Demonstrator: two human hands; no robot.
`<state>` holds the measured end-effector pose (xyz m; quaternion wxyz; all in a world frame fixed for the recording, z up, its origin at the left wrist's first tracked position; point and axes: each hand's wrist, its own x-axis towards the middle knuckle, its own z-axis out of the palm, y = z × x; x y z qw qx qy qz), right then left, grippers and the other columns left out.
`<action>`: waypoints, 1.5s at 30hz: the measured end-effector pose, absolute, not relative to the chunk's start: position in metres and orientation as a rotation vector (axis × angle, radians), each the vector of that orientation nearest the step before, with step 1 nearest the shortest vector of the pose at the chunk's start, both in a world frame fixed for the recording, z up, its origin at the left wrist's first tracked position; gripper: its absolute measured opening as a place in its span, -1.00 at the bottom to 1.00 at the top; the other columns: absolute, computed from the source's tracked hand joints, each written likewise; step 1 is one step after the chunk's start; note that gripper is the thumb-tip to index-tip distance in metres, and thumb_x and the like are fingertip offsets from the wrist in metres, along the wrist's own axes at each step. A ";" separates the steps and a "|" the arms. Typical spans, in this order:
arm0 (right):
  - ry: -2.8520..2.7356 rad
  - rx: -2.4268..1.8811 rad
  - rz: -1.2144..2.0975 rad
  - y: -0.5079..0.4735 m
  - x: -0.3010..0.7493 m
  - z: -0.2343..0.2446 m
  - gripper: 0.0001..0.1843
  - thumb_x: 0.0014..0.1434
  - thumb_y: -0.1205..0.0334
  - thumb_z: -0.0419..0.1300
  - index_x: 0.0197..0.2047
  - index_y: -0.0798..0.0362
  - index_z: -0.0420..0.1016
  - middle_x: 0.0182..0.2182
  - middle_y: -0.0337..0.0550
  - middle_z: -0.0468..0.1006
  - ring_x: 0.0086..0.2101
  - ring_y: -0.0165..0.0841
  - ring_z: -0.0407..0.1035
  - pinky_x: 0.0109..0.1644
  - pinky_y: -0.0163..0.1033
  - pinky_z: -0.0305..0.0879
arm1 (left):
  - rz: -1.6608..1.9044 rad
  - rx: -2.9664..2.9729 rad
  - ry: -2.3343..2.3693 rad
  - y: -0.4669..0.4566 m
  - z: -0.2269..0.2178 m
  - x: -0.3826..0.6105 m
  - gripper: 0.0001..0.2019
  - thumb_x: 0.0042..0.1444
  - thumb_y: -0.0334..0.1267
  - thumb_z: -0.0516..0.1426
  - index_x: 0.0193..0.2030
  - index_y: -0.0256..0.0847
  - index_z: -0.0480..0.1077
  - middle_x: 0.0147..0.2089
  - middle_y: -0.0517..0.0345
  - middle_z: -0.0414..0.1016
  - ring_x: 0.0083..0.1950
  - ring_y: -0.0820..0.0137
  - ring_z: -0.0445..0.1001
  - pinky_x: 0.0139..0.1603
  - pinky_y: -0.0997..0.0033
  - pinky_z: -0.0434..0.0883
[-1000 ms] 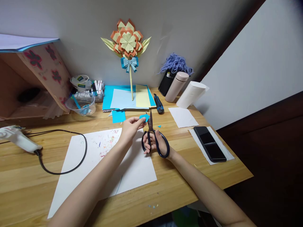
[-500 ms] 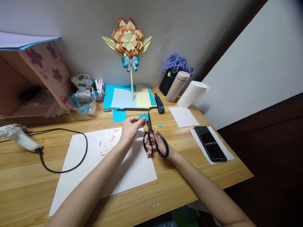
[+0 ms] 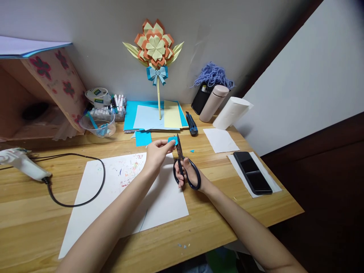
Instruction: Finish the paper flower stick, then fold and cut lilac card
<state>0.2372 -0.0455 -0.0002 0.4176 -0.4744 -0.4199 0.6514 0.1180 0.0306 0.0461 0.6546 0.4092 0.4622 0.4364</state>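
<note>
My left hand (image 3: 156, 153) pinches a small blue paper piece (image 3: 172, 140) above the wooden desk (image 3: 216, 212). My right hand (image 3: 190, 172) grips the black-handled scissors (image 3: 184, 167), fingers through the loops. The blades point up and away and meet the right edge of the blue piece. Both hands hover over the far right corner of a large white sheet (image 3: 125, 201) smeared with colour marks. A tiny blue offcut (image 3: 192, 151) lies on the desk just right of the blades.
A glue gun (image 3: 21, 163) with a looping black cable lies at left. Behind are a blue paper square (image 3: 142, 138), stacked coloured sheets (image 3: 155, 116), a utility knife (image 3: 192, 124), a clear bowl (image 3: 98, 124), markers, a paper flower (image 3: 155, 41), a flask and a paper roll. A phone (image 3: 252, 172) lies at right.
The scissor handles have closed together and the blades have shut onto the blue piece. Both hands stay almost in place.
</note>
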 end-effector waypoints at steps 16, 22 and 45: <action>-1.108 -1.326 1.460 -0.051 0.233 0.005 -0.44 0.00 -0.35 0.01 -0.48 0.05 0.18 -0.74 -0.45 0.14 -0.78 -0.56 0.13 -0.74 -0.44 0.19 | 0.954 0.891 1.038 0.032 0.049 0.116 -0.72 -0.31 -0.17 0.34 -0.51 -0.34 0.45 -0.53 0.15 0.46 -0.41 0.48 0.46 -0.14 0.39 0.42; -1.106 -1.415 1.294 -0.048 0.242 0.004 -0.46 0.02 -0.34 -0.01 -0.45 0.04 0.18 -0.70 -0.41 0.16 -0.76 -0.54 0.11 -0.72 -0.40 0.15 | 0.879 0.895 1.022 0.032 0.052 0.114 -0.70 -0.29 -0.16 0.34 -0.47 -0.35 0.44 -0.48 0.10 0.47 -0.38 0.47 0.46 -0.12 0.39 0.41; -1.852 -1.774 0.205 -0.021 0.235 0.016 -0.75 0.13 0.19 0.04 -0.18 0.11 0.42 -0.17 0.06 0.41 -0.10 -0.13 0.29 -0.03 -0.03 0.23 | 0.469 1.231 0.968 0.004 0.046 -0.062 -0.79 -0.08 -0.16 0.19 -0.41 -0.28 0.51 -0.36 -0.01 0.55 -0.50 0.49 0.38 -0.53 0.57 0.23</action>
